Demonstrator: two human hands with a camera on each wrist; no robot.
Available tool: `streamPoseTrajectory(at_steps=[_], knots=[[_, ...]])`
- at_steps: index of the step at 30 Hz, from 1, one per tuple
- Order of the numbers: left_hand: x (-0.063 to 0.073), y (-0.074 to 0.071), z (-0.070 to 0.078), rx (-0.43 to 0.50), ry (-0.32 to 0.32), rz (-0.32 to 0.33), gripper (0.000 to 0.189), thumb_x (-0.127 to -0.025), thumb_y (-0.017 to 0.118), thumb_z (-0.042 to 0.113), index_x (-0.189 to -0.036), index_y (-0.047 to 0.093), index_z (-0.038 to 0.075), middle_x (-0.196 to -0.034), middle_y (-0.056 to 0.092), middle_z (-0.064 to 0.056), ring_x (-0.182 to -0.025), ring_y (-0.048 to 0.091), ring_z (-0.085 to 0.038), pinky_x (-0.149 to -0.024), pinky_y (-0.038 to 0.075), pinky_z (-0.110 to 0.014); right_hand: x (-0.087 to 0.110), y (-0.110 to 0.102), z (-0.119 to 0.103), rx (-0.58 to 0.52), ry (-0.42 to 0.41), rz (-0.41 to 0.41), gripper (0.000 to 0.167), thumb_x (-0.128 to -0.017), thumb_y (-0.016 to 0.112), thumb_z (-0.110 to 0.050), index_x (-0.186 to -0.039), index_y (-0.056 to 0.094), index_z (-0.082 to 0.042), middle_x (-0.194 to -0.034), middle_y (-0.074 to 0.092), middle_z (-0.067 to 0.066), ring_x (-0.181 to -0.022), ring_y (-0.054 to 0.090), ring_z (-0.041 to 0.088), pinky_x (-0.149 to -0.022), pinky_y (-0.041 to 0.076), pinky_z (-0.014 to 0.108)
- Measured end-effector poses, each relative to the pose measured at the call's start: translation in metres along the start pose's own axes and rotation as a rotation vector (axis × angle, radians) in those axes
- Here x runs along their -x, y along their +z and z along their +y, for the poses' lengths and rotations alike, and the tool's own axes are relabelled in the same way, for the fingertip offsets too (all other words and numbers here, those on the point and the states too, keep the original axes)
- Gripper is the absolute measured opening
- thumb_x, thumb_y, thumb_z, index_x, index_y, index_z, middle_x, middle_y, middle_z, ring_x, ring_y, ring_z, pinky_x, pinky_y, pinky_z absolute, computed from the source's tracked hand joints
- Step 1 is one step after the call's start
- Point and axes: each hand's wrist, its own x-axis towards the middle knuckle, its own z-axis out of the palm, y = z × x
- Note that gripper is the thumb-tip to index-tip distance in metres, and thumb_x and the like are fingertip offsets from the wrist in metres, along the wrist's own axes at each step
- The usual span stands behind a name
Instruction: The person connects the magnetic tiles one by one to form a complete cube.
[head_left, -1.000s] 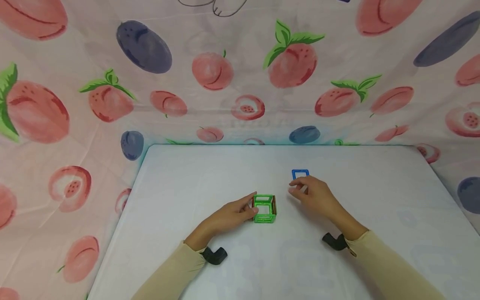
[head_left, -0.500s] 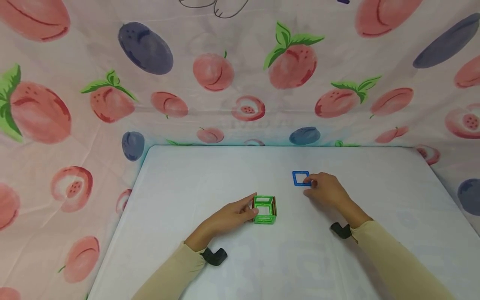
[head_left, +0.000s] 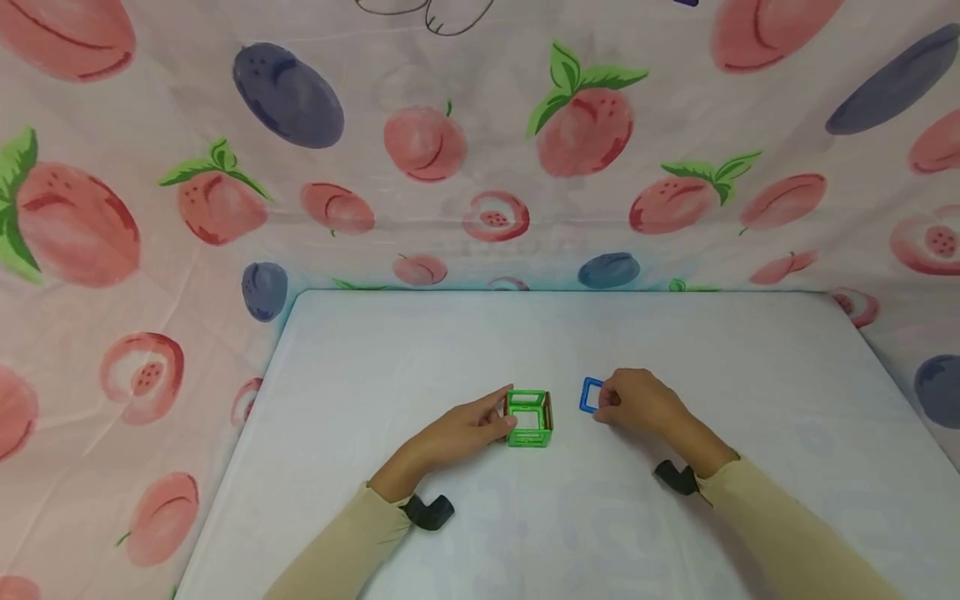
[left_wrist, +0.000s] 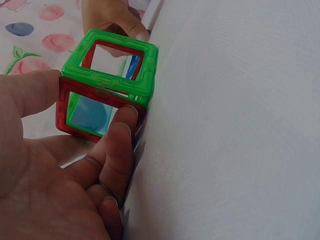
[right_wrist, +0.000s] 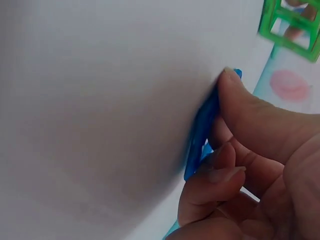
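Observation:
My left hand (head_left: 467,429) holds the left side of a small open cube (head_left: 529,432) of magnetic tiles on the table. Its tiles are green and red square frames; in the left wrist view, my fingers lie against a red tile (left_wrist: 61,107), below a green tile (left_wrist: 105,78). To the right of the cube, my right hand (head_left: 641,404) pinches a blue square magnetic tile (head_left: 586,395) between thumb and fingers. Seen edge-on in the right wrist view, the blue tile (right_wrist: 202,125) slants close over the white surface. A gap separates it from the cube.
A white tabletop (head_left: 420,350) spreads beneath both hands. Behind and to the left hangs a fruit-print cloth (head_left: 480,92), meeting the table's far edge. Black wrist cameras sit at the left cuff (head_left: 386,508) and right cuff (head_left: 720,483).
My right hand first reached to the blue tile farther back, took hold of it, and has drawn it nearer, level with the cube. The left hand and cube have stayed put.

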Motion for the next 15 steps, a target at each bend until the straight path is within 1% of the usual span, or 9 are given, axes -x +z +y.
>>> streamPoseTrajectory(at_steps=[4, 7, 11, 13, 15], knots=[[0.0, 0.0, 0.001, 0.002, -0.003, 0.002, 0.068, -0.104, 0.054, 0.05, -0.161, 0.034, 0.02, -0.097, 0.063, 0.006, -0.092, 0.057, -0.01, -0.091, 0.042, -0.033, 0.009, 0.007, -0.012, -0.017, -0.023, -0.029, 0.018, -0.085, 0.083, -0.02, -0.079, 0.068, -0.014, -0.077, 0.057, 0.0, -0.073, 0.051, 0.016, -0.064, 0.042, 0.03], [0.0, -0.001, 0.001, 0.004, -0.004, 0.003, 0.068, -0.104, 0.055, 0.049, -0.161, 0.034, 0.019, -0.097, 0.063, 0.005, -0.091, 0.057, -0.011, -0.091, 0.042, -0.033, 0.014, 0.012, -0.016, -0.038, -0.053, -0.031, 0.02, -0.086, 0.082, -0.019, -0.078, 0.066, -0.014, -0.076, 0.056, -0.001, -0.072, 0.051, 0.015, -0.063, 0.042, 0.03], [-0.001, 0.0, 0.001, 0.012, -0.004, 0.001, 0.068, -0.104, 0.055, 0.048, -0.161, 0.033, 0.019, -0.096, 0.063, 0.004, -0.09, 0.056, -0.011, -0.089, 0.042, -0.033, 0.017, 0.013, -0.019, -0.049, -0.083, 0.011, 0.019, -0.088, 0.081, -0.02, -0.078, 0.066, -0.014, -0.076, 0.055, -0.002, -0.072, 0.05, 0.014, -0.063, 0.041, 0.028], [-0.002, 0.0, 0.001, 0.017, -0.001, 0.0, 0.067, -0.104, 0.055, 0.048, -0.161, 0.034, 0.019, -0.096, 0.062, 0.004, -0.09, 0.056, -0.011, -0.088, 0.042, -0.032, 0.017, 0.011, -0.021, -0.049, -0.095, 0.045, 0.018, -0.088, 0.081, -0.02, -0.078, 0.067, -0.014, -0.075, 0.054, -0.002, -0.071, 0.049, 0.014, -0.062, 0.04, 0.028], [-0.002, 0.0, 0.002, 0.022, 0.004, 0.001, 0.067, -0.104, 0.055, 0.047, -0.161, 0.034, 0.019, -0.096, 0.062, 0.004, -0.089, 0.056, -0.011, -0.086, 0.042, -0.032, 0.017, 0.005, -0.027, -0.043, -0.129, 0.083, 0.017, -0.088, 0.081, -0.019, -0.079, 0.068, -0.014, -0.075, 0.053, -0.001, -0.071, 0.048, 0.013, -0.062, 0.039, 0.027]])
